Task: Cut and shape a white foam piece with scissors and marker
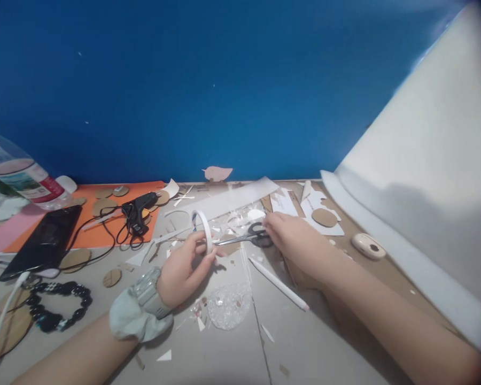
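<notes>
My left hand (183, 270) holds a white roll of tape (203, 229) upright between thumb and fingers, just above the table. A watch and a pale scrunchie (138, 315) sit on that wrist. My right hand (294, 239) rests on the table with its fingertips at the black handles of a pair of scissors (246, 237), whose blades point left toward the tape roll. Whether the fingers are inside the handle loops is unclear. A white pencil (278, 283) lies just in front of the right hand.
A black glue gun (138, 209) with its cord lies on an orange sheet (84, 235). Left: a black phone (44, 243), a plastic bottle (22, 179), a black bead bracelet (58, 305). Cardboard discs, paper scraps, a long white strip (232, 200), a clear bumpy disc (228, 306), a beige oval gadget (367, 246). White sheet at right, blue wall behind.
</notes>
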`<state>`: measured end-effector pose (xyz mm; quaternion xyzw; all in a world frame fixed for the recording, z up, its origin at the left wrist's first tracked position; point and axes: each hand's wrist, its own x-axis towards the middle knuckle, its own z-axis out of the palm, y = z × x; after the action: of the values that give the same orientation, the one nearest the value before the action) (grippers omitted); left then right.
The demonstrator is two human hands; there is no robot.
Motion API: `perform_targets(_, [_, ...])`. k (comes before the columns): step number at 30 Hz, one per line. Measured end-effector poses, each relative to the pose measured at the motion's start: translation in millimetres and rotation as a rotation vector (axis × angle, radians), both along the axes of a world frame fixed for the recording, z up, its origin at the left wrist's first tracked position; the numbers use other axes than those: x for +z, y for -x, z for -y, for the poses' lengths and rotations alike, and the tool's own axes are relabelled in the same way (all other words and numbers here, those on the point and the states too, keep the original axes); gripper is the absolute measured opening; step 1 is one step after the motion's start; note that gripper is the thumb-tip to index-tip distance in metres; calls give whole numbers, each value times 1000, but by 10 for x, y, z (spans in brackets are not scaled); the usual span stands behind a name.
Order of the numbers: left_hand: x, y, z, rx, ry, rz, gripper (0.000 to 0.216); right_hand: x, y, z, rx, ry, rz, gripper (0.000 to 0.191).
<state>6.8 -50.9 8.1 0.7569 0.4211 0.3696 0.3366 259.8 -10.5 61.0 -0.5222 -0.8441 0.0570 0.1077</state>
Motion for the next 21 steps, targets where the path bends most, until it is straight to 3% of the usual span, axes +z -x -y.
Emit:
perform_targets(3, [-8, -1, 8, -14, -31, -89, 22, -7, 164, 107, 89, 37, -65, 20])
perform_targets(6, [-14, -13, 31, -32, -74, -172, 25, -12, 307, 248, 289, 110, -229, 36])
perform_targets(9, [-17, -23, 59, -41, -112, -238, 26, -51, 401, 348, 397, 69, -258, 47])
perform_targets(21, [19, -25, 43, -18, -87, -251, 30, -170, 405, 351, 457, 5, -236, 48])
